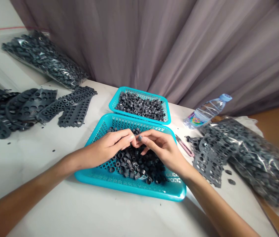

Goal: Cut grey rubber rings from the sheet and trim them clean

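Both hands meet over the near turquoise basket, which holds several small dark grey rubber rings. My left hand has its fingers curled and pinched together. My right hand pinches one small grey ring between thumb and fingertips, touching the left fingertips. What the left fingers hold, if anything, is hidden.
A second turquoise basket of rings sits behind. Punched grey rubber sheets lie at left, with a clear bag of them behind. At right lie a water bottle, a pink cutter, more sheets and another bag.
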`<state>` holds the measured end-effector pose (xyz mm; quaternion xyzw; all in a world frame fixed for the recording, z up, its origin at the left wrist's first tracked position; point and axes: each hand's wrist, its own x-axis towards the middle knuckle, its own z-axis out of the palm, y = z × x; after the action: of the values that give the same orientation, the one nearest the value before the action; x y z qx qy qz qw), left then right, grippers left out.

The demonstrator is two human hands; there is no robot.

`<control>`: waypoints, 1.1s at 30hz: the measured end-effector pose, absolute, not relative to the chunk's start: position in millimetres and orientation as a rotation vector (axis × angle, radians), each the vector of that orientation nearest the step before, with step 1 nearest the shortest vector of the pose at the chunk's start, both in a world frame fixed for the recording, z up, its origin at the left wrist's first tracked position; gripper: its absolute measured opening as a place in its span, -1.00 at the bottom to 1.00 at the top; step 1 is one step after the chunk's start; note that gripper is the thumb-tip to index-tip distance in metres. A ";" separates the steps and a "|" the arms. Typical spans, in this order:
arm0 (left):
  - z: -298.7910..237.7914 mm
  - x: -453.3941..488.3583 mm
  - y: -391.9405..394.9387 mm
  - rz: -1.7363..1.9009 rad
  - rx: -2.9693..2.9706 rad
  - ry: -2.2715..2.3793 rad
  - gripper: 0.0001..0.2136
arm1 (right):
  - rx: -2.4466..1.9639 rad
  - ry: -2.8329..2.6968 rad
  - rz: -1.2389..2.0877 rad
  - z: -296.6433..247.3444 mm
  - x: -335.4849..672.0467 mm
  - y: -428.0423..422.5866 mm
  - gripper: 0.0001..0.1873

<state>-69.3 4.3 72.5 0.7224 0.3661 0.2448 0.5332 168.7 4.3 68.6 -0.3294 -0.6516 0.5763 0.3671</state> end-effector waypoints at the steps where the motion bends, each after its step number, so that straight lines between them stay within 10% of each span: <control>1: 72.2 -69.0 4.3 0.585 1.719 0.874 -0.65 | -0.852 -1.678 1.486 68.2 169.2 5.0 -0.74; 33: 74.0 -65.6 2.6 0.582 1.606 0.806 -0.67 | -0.928 -1.805 1.540 65.6 171.0 5.9 -0.63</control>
<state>-65.6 2.6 74.0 0.6889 0.3456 0.2496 0.5862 171.0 5.9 65.6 -0.3485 -0.6773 0.5780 0.2927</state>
